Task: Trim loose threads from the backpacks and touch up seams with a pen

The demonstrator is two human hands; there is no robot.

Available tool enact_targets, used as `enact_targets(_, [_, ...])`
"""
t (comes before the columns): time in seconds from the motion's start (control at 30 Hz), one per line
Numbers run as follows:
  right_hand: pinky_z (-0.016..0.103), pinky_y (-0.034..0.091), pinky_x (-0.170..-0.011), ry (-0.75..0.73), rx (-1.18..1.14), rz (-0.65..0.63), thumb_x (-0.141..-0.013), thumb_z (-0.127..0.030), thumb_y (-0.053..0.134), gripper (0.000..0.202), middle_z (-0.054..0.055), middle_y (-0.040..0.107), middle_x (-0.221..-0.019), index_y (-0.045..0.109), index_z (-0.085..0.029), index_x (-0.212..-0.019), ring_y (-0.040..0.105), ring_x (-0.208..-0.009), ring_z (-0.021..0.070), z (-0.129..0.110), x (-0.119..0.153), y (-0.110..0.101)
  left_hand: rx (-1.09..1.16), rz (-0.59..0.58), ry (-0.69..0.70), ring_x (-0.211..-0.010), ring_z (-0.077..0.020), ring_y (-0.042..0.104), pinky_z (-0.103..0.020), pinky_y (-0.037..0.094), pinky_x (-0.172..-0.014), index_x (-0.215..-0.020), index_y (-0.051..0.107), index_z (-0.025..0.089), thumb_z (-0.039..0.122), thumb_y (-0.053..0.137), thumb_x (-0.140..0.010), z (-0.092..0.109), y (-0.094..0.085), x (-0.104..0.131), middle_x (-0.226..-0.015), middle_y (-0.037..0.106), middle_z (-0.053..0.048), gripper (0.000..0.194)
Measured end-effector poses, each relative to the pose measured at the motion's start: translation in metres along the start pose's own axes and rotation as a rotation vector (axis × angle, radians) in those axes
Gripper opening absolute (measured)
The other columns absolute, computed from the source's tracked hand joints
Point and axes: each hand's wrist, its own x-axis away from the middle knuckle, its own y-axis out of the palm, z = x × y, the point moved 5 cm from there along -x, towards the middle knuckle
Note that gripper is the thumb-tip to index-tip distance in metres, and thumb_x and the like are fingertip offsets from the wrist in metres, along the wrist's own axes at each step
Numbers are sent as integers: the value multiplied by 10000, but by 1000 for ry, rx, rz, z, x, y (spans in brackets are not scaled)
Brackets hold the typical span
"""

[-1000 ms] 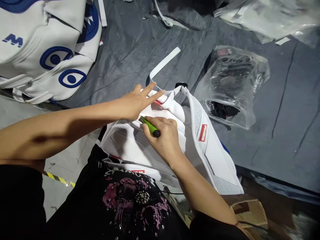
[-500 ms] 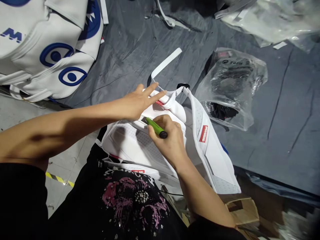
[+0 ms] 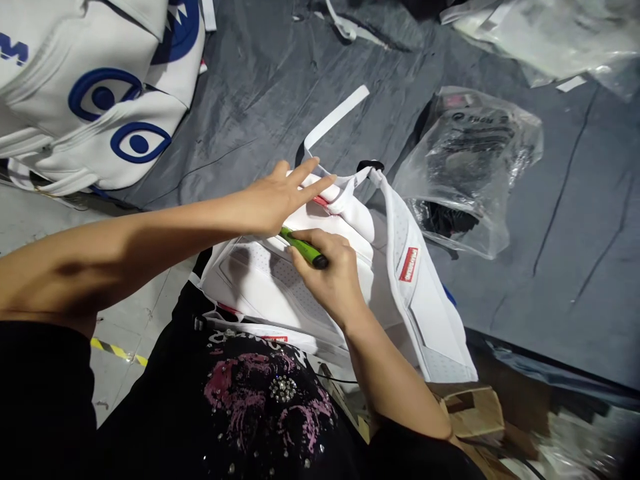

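In front of me is a white backpack (image 3: pixel 260 297), its padded back panel and straps turned up. My left hand (image 3: pixel 283 197) lies spread across its upper part, palm down, fingers apart. My right hand (image 3: pixel 333 270) is closed around a green pen-shaped tool (image 3: pixel 305 249) with a black end. The tool's tip points left, close to my left wrist, and is hidden there. A shoulder strap (image 3: pixel 425 293) with a red label stretches out to the right. From the top of the backpack a loose white webbing strap (image 3: pixel 337 117) sticks up over the table.
More white backpacks (image 3: pixel 165 110) with blue eye patches are piled at upper left. A clear plastic bag (image 3: pixel 475 173) holding black items lies right of the backpack on the grey-covered table (image 3: pixel 560 213). Further plastic bags (image 3: pixel 545 40) lie at upper right. A cardboard box (image 3: pixel 473 413) stands below the table edge.
My right hand has moved slightly left and up with the green tool, whose tip is now tucked by my left wrist. My left hand stays on the backpack. The view has shifted slightly.
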Motion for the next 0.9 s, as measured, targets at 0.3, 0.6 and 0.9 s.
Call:
enact_targets(0.3, [430,428,-879,-13,72,7,-890,-262,581,145,48,766,-954,691,-215,-973,698,-913,227,-8,2,3,10,-18,-18,-1412,-396,266,-439,448,-1007,-1604,-81,385,104,653,-760,1,-1,1,-1694,-54,-86,1153])
enact_targets(0.6, [426,409,-878,35,155,7,-895,-249,566,120,53,759,-936,675,-226,-940,686,-910,230,-9,3,-1,16,-8,-14,-1430,-416,229,-480,412,-1060,-1611,-78,365,116,642,-762,-2,3,-2,-1699,-83,-66,1141])
enact_targets(0.9, [427,408,-907,48,59,19,-890,-271,583,117,46,765,-977,668,-226,-958,693,-949,229,-5,1,3,3,13,-3,-1404,-399,280,-448,447,-1013,-1609,-55,375,119,659,-748,1,-2,1,-1700,-23,-80,1148])
